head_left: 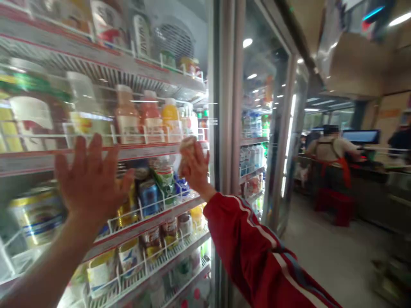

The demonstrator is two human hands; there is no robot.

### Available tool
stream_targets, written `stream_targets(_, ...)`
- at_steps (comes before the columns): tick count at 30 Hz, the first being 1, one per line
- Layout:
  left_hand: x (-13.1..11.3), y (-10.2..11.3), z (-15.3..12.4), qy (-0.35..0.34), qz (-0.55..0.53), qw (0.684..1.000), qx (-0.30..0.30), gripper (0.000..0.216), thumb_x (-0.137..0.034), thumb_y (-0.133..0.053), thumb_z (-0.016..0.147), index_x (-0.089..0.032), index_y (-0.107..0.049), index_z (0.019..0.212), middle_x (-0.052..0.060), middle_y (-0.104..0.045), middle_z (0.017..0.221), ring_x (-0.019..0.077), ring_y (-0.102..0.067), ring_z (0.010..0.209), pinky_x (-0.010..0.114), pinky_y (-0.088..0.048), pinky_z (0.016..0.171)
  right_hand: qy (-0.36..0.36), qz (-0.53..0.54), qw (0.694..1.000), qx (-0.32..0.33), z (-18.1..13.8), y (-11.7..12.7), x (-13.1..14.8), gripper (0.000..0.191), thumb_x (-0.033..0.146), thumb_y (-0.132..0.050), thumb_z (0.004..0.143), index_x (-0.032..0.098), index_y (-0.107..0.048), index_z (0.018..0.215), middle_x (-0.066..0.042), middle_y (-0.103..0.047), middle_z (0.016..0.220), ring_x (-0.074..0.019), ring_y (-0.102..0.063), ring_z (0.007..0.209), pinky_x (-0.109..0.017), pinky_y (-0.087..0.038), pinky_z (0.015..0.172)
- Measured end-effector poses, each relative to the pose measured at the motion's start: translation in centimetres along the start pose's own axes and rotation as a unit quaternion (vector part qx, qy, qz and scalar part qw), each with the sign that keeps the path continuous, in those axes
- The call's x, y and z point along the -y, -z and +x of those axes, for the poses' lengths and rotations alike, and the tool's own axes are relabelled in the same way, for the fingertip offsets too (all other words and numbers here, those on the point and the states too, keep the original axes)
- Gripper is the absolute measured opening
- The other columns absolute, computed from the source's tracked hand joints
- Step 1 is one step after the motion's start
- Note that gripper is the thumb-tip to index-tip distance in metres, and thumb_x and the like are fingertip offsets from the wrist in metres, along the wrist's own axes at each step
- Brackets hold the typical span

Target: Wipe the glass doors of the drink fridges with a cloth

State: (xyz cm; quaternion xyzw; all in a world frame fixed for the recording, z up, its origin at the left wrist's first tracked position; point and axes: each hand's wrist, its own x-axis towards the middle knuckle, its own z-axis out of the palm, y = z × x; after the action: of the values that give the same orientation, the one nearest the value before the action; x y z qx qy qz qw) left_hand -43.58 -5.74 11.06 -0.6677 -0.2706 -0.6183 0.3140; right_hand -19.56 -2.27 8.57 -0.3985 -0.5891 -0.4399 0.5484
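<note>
My left hand [91, 177] is raised with its fingers spread, holding nothing, in front of the drinks shelves on the left. Whether it touches glass I cannot tell. A crumpled pale cloth [187, 155] is bunched under the fingers of my right hand [196, 169], which sits near the right edge of the lit drinks fridge, close to its metal frame [226, 98]. Behind both hands stand juice bottles [152, 117] on a shelf and blue cans [149, 196] on the one below. A red striped sleeve covers my right arm; my left forearm is bare.
A second glass-doored fridge section [255, 141] with bottles continues to the right. Farther off, a person in an apron [332, 149] faces a counter with a monitor [361, 136]. A red stool [335, 205] stands behind that person on the grey floor [316, 256].
</note>
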Motion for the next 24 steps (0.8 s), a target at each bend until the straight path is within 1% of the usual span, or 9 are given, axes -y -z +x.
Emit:
stream_targets(3,1.2,0.2,-0.5,-0.039,0.128,0.991,0.02,0.069,-0.04,-0.059,0.077,-0.026,-0.032,0.139,0.006,-0.025,0.149,0.0276,-0.019,0.139,0.05,-0.007,0.114,-0.111,0.028,0.99,-0.083,0.0,-0.9,-3.3,0.044,0.019,-0.033,0.086,0.019,-0.045,0.129,-0.016,-0.034,0.143,-0.0283,-0.031,0.133,-0.062,-0.025,0.102)
stream_targets(5,1.1,-0.2,-0.6,-0.041,0.147,0.988,0.027,0.067,-0.037,-0.058,0.078,-0.025,-0.033,0.139,0.006,-0.026,0.149,0.0262,-0.018,0.139,0.048,-0.006,0.115,-0.143,0.041,0.983,-0.104,-0.1,-1.3,-3.5,0.046,0.018,-0.032,0.086,0.02,-0.041,0.132,-0.016,-0.034,0.143,-0.0281,-0.031,0.134,-0.063,-0.027,0.1)
stream_targets(7,0.8,-0.4,-0.5,-0.04,0.146,0.988,0.029,0.064,-0.035,-0.056,0.079,-0.025,-0.034,0.139,0.006,-0.026,0.149,0.0256,-0.017,0.139,0.047,-0.005,0.116,-0.116,0.054,0.988,-0.091,-0.6,-1.4,-1.5,0.047,0.02,-0.033,0.087,0.023,-0.039,0.134,-0.014,-0.031,0.145,-0.0268,-0.028,0.135,-0.061,-0.026,0.102)
stream_targets(10,0.4,-0.3,-0.4,-0.041,0.14,0.989,0.031,0.061,-0.034,-0.054,0.081,-0.025,-0.035,0.138,0.005,-0.027,0.149,0.0251,-0.017,0.139,0.048,-0.007,0.115,-0.01,0.074,0.996,-0.045,-2.0,-1.2,3.1,0.047,0.022,-0.036,0.088,0.026,-0.039,0.134,-0.009,-0.026,0.148,-0.0249,-0.025,0.137,-0.057,-0.022,0.107)
stream_targets(12,0.4,0.0,-0.6,-0.046,0.149,0.987,0.035,0.059,-0.033,-0.053,0.082,-0.025,-0.035,0.138,0.006,-0.028,0.148,0.0245,-0.017,0.139,0.048,-0.008,0.115,0.042,0.083,0.995,-0.029,-2.8,-1.0,4.9,0.046,0.022,-0.037,0.088,0.027,-0.039,0.133,-0.007,-0.025,0.149,-0.0246,-0.024,0.137,-0.055,-0.02,0.108)
stream_targets(14,0.6,0.6,-1.6,-0.057,0.169,0.983,0.043,0.059,-0.032,-0.052,0.082,-0.023,-0.034,0.138,0.007,-0.029,0.147,0.0234,-0.017,0.139,0.046,-0.008,0.115,0.037,0.08,0.996,-0.034,-3.1,-0.9,4.7,0.046,0.022,-0.037,0.087,0.026,-0.04,0.133,-0.009,-0.026,0.149,-0.0256,-0.026,0.137,-0.056,-0.019,0.108)
stream_targets(19,1.6,3.2,-6.0,-0.068,0.221,0.97,0.071,0.062,-0.032,-0.052,0.084,-0.022,-0.03,0.14,0.009,-0.033,0.145,0.0206,-0.017,0.139,0.042,-0.006,0.116,-0.101,0.055,0.988,-0.105,-2.7,-1.6,1.2,0.048,0.025,-0.037,0.085,0.02,-0.044,0.132,-0.019,-0.034,0.143,-0.032,-0.036,0.131,-0.058,-0.027,0.101)
stream_targets(21,2.0,3.9,-7.2,-0.07,0.235,0.967,0.073,0.063,-0.034,-0.053,0.083,-0.023,-0.028,0.141,0.009,-0.034,0.145,0.0205,-0.017,0.139,0.042,-0.006,0.116,-0.097,0.063,0.987,-0.114,-2.7,-2.0,2.2,0.048,0.026,-0.038,0.085,0.021,-0.045,0.132,-0.018,-0.034,0.143,-0.0323,-0.036,0.131,-0.057,-0.026,0.102)
stream_targets(24,2.1,4.2,-7.8,-0.068,0.252,0.962,0.078,0.063,-0.035,-0.052,0.084,-0.023,-0.029,0.141,0.009,-0.035,0.144,0.0213,-0.017,0.138,0.043,-0.006,0.116,-0.022,0.091,0.994,-0.059,-2.9,-2.0,6.6,0.048,0.026,-0.037,0.086,0.023,-0.043,0.133,-0.013,-0.031,0.146,-0.0304,-0.032,0.134,-0.058,-0.023,0.105)
